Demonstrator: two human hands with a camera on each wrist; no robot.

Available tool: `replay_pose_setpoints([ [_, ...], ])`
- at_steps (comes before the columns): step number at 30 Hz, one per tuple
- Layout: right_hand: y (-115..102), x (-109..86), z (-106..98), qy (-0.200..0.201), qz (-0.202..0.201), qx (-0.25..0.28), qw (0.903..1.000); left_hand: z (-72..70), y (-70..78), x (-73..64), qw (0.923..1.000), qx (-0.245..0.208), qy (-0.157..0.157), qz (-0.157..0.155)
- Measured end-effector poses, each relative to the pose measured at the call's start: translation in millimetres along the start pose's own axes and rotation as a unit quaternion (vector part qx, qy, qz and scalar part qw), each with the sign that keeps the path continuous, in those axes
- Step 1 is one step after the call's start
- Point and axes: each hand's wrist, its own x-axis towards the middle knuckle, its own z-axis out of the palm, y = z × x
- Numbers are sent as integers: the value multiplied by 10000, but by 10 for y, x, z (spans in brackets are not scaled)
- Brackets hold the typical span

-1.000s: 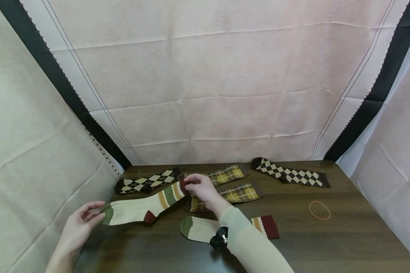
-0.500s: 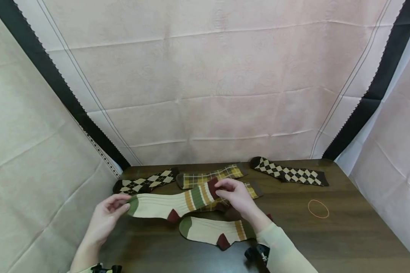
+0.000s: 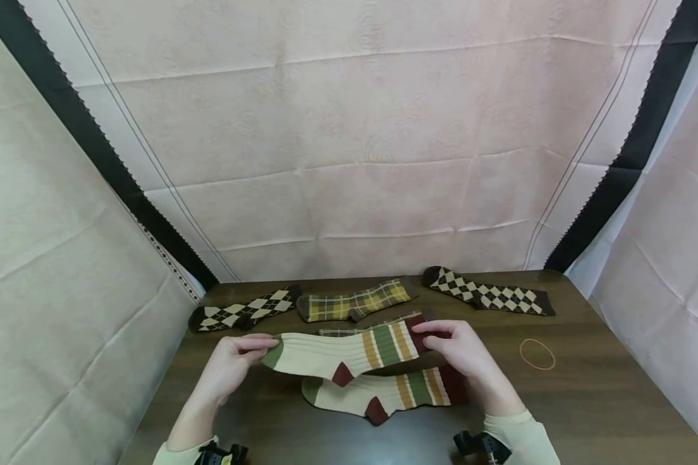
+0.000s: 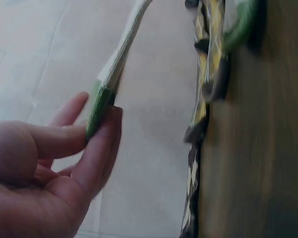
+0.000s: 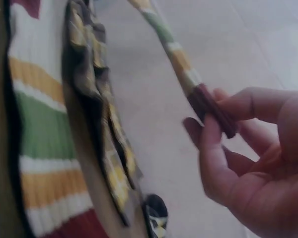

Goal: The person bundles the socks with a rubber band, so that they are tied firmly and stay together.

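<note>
A cream sock [image 3: 326, 354] with a green toe, dark red heel and striped cuff is stretched between both hands above the table. My left hand [image 3: 229, 365] pinches its green toe between thumb and fingers, as the left wrist view also shows. At the dark red cuff, my right hand [image 3: 462, 349] pinches the other end. Just below and nearer lies a matching cream sock [image 3: 355, 395] on the table, its upper edge partly covered by the held one. Behind the held sock, a yellow plaid sock [image 3: 349, 332] is mostly hidden.
Further back on the wooden table [image 3: 605, 387] lie another yellow plaid sock [image 3: 355, 302], a black-and-cream argyle sock [image 3: 247, 311] at left and its match, an argyle sock [image 3: 488, 292], at right. An orange rubber band [image 3: 538, 354] rests at right. Cloth walls [image 3: 349, 161] enclose the table.
Both hands have carried the held cream sock to the right and slightly nearer, from beside the plaid socks to above the matching cream sock. The socks on the table have stayed put.
</note>
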Motion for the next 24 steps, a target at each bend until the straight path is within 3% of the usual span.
replay_pose_setpoints([
  [3, 30, -38, -100, -227, 45, 79, 9997, 96, 30, 15, 9999, 25, -93, -123],
  [7, 79, -71, -238, -828, 68, 368, 9959, 180, 56, 24, 9996, -55, -223, -136],
  [14, 161, -83, -433, -1375, 125, 677, 9881, 248, 66, 37, 9948, -718, -716, 9],
  [18, 199, -109, -538, -1700, 23, 376, 9847, 309, 46, 29, 9885, -1171, -959, -1],
  [24, 258, -145, -660, -2193, -204, 83, 9754, 388, 24, 29, 9855, -1304, -1081, -100],
])
